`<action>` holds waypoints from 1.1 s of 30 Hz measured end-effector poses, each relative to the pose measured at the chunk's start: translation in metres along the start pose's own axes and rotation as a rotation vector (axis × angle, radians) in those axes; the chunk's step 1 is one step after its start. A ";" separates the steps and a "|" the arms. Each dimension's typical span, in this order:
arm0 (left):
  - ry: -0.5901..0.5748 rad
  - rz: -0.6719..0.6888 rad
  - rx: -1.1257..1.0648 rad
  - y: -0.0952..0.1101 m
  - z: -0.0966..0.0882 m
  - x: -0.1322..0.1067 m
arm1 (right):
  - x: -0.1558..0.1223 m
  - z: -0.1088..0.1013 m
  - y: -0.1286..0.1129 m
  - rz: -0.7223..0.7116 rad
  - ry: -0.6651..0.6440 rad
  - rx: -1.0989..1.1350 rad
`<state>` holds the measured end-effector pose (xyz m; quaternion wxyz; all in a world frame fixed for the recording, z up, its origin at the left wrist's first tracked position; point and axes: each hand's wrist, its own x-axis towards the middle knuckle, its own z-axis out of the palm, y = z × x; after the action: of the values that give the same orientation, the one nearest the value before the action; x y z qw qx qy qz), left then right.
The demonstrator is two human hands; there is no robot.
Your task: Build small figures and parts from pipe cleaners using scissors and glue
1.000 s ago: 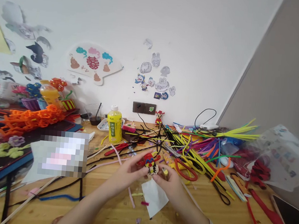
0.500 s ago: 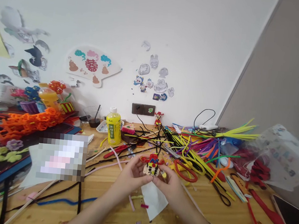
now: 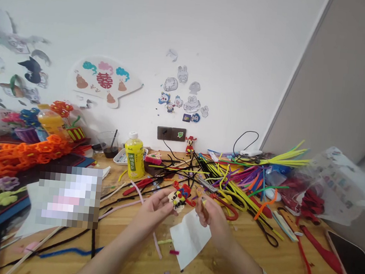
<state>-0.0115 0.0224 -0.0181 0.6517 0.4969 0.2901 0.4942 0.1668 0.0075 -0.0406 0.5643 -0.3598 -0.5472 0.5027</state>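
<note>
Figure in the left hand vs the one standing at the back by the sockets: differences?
Pose: held figure is tilted in the left hand; standing figure is upright.
Colour: held figure shows clear blue near its hat; standing figure shows none I can make out.
Body: standing figure has a red body below its face; none shows on held figure.
Shared: red hat, pale face with dark marks.

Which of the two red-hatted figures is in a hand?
The nearer figure, held tilted in the left hand. The other figure stands upright at the back, beside the wall socket, with no hand on it.
</note>
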 end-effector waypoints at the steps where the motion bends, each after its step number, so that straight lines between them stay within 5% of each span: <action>1: 0.008 -0.007 0.035 -0.001 -0.001 0.001 | 0.000 0.000 -0.001 0.010 -0.013 -0.041; 9: -0.009 -0.040 0.106 -0.003 -0.002 0.002 | 0.001 -0.002 -0.004 0.111 -0.043 -0.175; 33: 0.054 -0.071 0.029 -0.004 0.005 0.003 | -0.002 0.005 -0.011 0.079 -0.095 -0.352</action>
<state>-0.0050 0.0238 -0.0197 0.6536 0.4819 0.3322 0.4797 0.1639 0.0027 -0.0296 0.4460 -0.4501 -0.6381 0.4374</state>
